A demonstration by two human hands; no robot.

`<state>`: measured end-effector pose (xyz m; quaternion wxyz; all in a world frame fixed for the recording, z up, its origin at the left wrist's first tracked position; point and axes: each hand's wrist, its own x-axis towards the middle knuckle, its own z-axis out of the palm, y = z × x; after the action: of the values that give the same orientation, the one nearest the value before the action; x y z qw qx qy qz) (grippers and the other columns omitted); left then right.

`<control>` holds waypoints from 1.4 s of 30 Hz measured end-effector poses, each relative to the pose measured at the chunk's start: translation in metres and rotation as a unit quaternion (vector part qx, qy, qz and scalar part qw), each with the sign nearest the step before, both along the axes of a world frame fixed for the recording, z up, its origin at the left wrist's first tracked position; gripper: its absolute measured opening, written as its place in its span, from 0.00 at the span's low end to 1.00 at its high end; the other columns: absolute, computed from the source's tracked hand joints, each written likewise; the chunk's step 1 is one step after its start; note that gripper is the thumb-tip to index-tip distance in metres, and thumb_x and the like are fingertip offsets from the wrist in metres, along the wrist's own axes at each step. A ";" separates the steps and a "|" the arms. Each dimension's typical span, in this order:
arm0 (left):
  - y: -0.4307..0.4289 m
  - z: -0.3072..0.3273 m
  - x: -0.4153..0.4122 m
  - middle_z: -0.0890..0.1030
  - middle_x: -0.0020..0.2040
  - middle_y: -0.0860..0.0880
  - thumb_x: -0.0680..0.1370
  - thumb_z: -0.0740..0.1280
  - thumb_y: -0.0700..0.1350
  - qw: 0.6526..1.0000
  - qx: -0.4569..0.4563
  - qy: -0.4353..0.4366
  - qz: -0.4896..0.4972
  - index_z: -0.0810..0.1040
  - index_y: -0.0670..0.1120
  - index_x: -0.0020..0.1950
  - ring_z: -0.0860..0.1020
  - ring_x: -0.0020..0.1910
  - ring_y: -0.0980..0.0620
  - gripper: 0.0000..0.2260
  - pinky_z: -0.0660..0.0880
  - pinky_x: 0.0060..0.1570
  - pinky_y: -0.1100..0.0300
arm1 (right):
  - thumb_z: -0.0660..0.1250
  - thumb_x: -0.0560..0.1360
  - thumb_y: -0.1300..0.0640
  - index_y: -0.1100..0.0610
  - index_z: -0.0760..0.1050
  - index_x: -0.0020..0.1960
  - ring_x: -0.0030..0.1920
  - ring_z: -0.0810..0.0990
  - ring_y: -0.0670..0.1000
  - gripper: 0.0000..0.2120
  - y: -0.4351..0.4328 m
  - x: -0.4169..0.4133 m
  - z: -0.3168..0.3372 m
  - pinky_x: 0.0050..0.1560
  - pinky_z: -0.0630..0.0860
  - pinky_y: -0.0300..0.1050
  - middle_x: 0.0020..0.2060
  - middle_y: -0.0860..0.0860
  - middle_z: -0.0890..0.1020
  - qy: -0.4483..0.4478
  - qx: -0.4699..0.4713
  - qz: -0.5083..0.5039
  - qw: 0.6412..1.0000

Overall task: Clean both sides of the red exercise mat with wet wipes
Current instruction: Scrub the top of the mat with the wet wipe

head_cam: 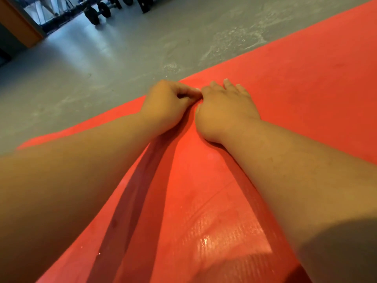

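Note:
The red exercise mat [285,94] lies flat on the grey floor and fills the lower right of the view. A wet sheen shows on its near part. My left hand [167,105] sits on the mat's far edge with its fingers curled, and the thumb and forefinger pinch together at the mat surface. My right hand [224,107] lies palm down on the mat right beside it, fingers stretched forward, its thumb side touching the left fingertips. No wet wipe shows; anything under the hands is hidden.
Bare grey floor [102,78] stretches beyond the mat's far edge. Black dumbbells [98,14] and equipment legs stand at the top of the view. An orange wall panel [18,23] is at the top left.

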<state>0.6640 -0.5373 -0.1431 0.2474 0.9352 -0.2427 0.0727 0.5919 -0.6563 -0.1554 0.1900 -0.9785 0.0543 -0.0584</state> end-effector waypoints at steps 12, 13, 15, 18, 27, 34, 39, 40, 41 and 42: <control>0.017 -0.005 0.000 0.74 0.68 0.53 0.78 0.58 0.35 0.997 -0.022 0.055 0.039 0.54 0.52 0.79 0.71 0.68 0.51 0.31 0.65 0.62 0.63 | 0.53 0.77 0.53 0.42 0.41 0.77 0.76 0.51 0.58 0.33 -0.001 0.005 -0.007 0.74 0.48 0.55 0.77 0.51 0.51 -0.024 0.005 0.008 1.000; 0.026 -0.005 -0.004 0.72 0.71 0.50 0.78 0.57 0.37 0.998 0.007 0.030 0.062 0.53 0.53 0.79 0.70 0.69 0.49 0.31 0.65 0.64 0.59 | 0.53 0.77 0.53 0.40 0.40 0.76 0.76 0.51 0.58 0.33 -0.002 0.005 -0.007 0.74 0.48 0.56 0.77 0.50 0.49 -0.020 -0.001 0.015 1.000; 0.036 -0.006 -0.009 0.66 0.74 0.44 0.80 0.54 0.40 0.988 0.078 0.003 0.132 0.56 0.50 0.78 0.64 0.73 0.43 0.25 0.60 0.70 0.48 | 0.53 0.78 0.54 0.38 0.41 0.75 0.76 0.51 0.59 0.32 -0.004 0.006 -0.006 0.74 0.48 0.57 0.77 0.48 0.48 -0.016 -0.008 0.030 0.999; 0.035 -0.012 -0.006 0.60 0.77 0.43 0.81 0.51 0.42 0.966 0.191 0.031 0.171 0.66 0.45 0.72 0.53 0.77 0.42 0.19 0.47 0.72 0.36 | 0.53 0.78 0.55 0.37 0.42 0.75 0.76 0.53 0.57 0.32 -0.005 0.006 -0.005 0.74 0.50 0.59 0.77 0.46 0.48 -0.025 -0.010 0.044 0.999; 0.035 -0.014 -0.008 0.65 0.73 0.40 0.80 0.52 0.40 0.973 0.157 0.023 0.166 0.69 0.41 0.69 0.63 0.73 0.43 0.18 0.57 0.71 0.43 | 0.55 0.79 0.51 0.39 0.59 0.73 0.71 0.65 0.54 0.23 -0.005 0.043 0.000 0.68 0.62 0.53 0.75 0.45 0.59 -0.052 -0.071 0.108 0.990; 0.033 -0.013 -0.008 0.67 0.71 0.41 0.79 0.53 0.41 0.974 0.158 0.023 0.159 0.70 0.42 0.67 0.64 0.72 0.43 0.18 0.57 0.70 0.43 | 0.61 0.78 0.48 0.50 0.79 0.59 0.58 0.77 0.58 0.14 -0.010 0.089 0.005 0.56 0.73 0.47 0.56 0.54 0.81 -0.097 -0.121 0.122 0.980; 0.033 -0.014 -0.009 0.65 0.74 0.43 0.79 0.53 0.40 0.978 0.153 0.023 0.139 0.69 0.42 0.69 0.62 0.74 0.44 0.19 0.56 0.72 0.44 | 0.64 0.78 0.57 0.67 0.79 0.54 0.56 0.78 0.63 0.13 -0.106 0.093 0.018 0.53 0.74 0.50 0.54 0.64 0.80 -0.036 -0.159 -0.183 0.970; 0.033 -0.014 -0.009 0.66 0.74 0.43 0.79 0.53 0.40 0.979 0.148 0.024 0.138 0.70 0.42 0.69 0.62 0.73 0.44 0.19 0.56 0.72 0.45 | 0.63 0.78 0.59 0.68 0.78 0.54 0.57 0.78 0.63 0.13 -0.113 0.091 0.017 0.54 0.74 0.50 0.54 0.64 0.80 -0.020 -0.168 -0.208 0.964; 0.033 -0.013 -0.009 0.67 0.73 0.43 0.79 0.54 0.39 0.979 0.145 0.024 0.139 0.71 0.42 0.68 0.64 0.72 0.43 0.18 0.57 0.71 0.45 | 0.63 0.78 0.60 0.68 0.78 0.54 0.58 0.78 0.63 0.13 -0.110 0.091 0.015 0.55 0.74 0.50 0.55 0.64 0.80 -0.011 -0.174 -0.207 0.963; 0.033 -0.013 -0.010 0.68 0.71 0.43 0.78 0.54 0.39 0.980 0.142 0.024 0.141 0.71 0.42 0.67 0.65 0.71 0.43 0.18 0.58 0.70 0.45 | 0.62 0.78 0.60 0.67 0.78 0.55 0.58 0.77 0.62 0.12 -0.099 0.094 0.013 0.56 0.74 0.50 0.55 0.64 0.80 -0.015 -0.176 -0.185 0.967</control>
<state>0.6539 -0.5043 -0.1560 0.1053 0.9871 -0.1105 0.0491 0.6863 -0.7555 -0.1424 0.0016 -0.9686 0.2202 -0.1156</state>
